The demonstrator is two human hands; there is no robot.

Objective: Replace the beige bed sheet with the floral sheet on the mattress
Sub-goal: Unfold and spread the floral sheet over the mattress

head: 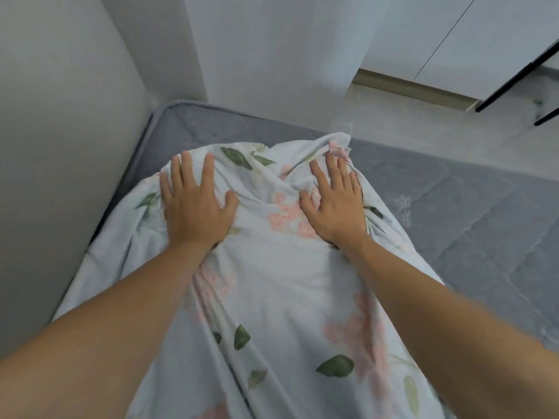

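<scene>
Two hands: left hand point(193, 204) and right hand point(334, 204) lay spread, pressing floral sheet point(272, 297).
Mattress point(453, 201): grey, bare beyond sheet.
Wall point(60, 131): touched mattress's left edge.

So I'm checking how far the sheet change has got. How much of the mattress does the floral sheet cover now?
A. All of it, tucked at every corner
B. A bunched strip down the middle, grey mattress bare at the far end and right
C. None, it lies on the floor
B: the floral sheet lies bunched under the left hand and right hand, with grey mattress bare beyond and beside it.
</scene>
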